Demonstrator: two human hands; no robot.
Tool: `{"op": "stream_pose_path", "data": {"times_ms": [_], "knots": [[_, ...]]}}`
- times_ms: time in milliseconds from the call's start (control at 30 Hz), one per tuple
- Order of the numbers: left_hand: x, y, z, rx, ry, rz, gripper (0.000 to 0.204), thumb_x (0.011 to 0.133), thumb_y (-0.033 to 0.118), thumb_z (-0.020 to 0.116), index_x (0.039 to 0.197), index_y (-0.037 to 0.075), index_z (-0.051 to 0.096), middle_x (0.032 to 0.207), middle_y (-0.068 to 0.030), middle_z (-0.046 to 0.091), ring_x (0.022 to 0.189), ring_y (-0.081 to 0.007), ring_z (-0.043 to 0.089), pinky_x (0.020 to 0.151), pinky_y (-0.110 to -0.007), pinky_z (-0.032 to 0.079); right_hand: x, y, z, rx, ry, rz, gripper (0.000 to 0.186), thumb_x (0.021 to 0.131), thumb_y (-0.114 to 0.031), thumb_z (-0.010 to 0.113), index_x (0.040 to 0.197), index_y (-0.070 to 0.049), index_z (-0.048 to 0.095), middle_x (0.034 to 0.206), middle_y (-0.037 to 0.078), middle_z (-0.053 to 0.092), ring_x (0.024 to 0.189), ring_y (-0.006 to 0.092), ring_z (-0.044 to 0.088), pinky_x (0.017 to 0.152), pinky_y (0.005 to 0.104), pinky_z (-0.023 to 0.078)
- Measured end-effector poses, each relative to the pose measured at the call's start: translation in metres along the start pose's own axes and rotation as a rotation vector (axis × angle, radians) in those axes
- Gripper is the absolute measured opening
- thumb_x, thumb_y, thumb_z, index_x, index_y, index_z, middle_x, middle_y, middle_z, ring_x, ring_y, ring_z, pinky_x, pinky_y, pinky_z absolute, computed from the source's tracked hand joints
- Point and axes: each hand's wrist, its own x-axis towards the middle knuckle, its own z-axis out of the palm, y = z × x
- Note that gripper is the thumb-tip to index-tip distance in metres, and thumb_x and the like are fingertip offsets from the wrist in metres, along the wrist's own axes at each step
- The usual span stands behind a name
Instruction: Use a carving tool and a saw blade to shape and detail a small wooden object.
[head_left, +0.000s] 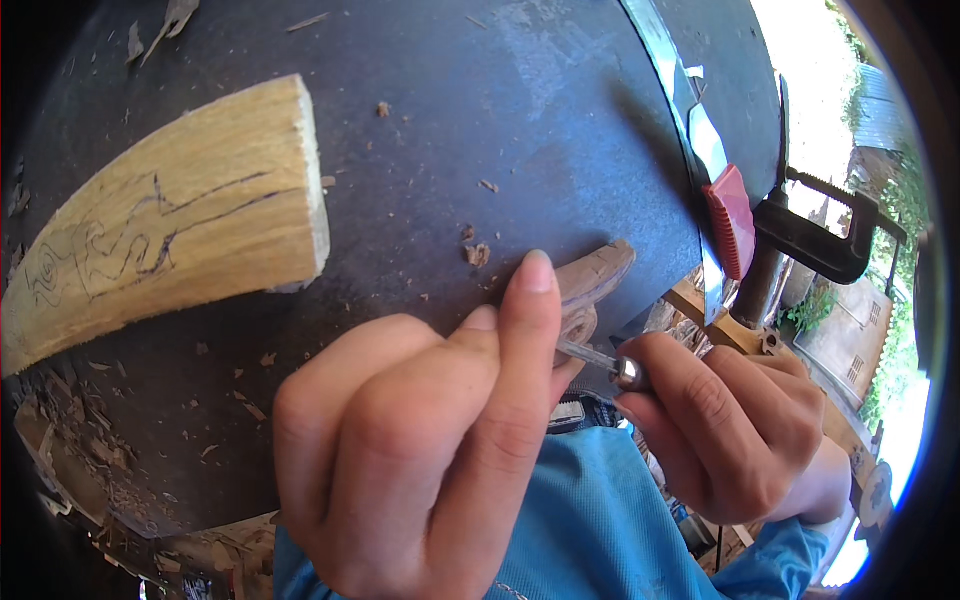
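Gripping small brown carved wooden piece (pixel 600 270) at dark grey bench's (pixel 450 170) near edge, toward right: left hand (pixel 405 430), fingers curled round it. Right hand (pixel 725 430) clenched on slim steel-shafted tool (pixel 600 361), tip hidden beside piece. Piece probably light, stiff, hardly slippery; curled part may be fragile, thick body likely best hold. Open room toward far edge, scattered brown shavings (pixel 478 255) aside. Black metal C-clamp (pixel 815 240) crowds right edge; yellowish horn-shaped wood block (pixel 200 190) lies toward left edge.

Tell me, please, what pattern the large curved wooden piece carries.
Dark straight and curling lines mark the wooden piece, clearest in head view.
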Motion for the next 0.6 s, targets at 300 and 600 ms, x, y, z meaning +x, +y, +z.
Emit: {"op": "stream_pose_path", "data": {"times_ms": [300, 600], "knots": [[-0.027, -0.017, 0.001, -0.030, 0.063, 0.036, 0.048, 0.081, 0.015, 0.086, 0.120, -0.008, 0.072, 0.096, -0.0040, 0.052, 0.078, -0.0144, 0.049, 0.059, -0.026, 0.043, 0.015, 0.004, -0.021, -0.132, -0.081, -0.047, 0.046, 0.071, -0.028, 0.086, 0.107, -0.001, 0.076, 0.060, -0.001, 0.056, 0.048, 0.0101, 0.052, 0.047, 0.0281, 0.036], [-0.007, -0.005, -0.010, -0.028, 0.016, -0.031, 0.049, 0.078, 0.015, 0.087, 0.118, -0.009, 0.073, 0.091, -0.0033, 0.053, 0.076, -0.0156, 0.048, 0.058, -0.027, 0.041, 0.020, 0.007, -0.018, -0.125, -0.074, -0.091, 0.044, 0.076, -0.029, 0.084, 0.107, 0.001, 0.075, 0.063, 0.000, 0.060, 0.049, 0.0109, 0.053, 0.051, 0.0288, 0.037]]}}
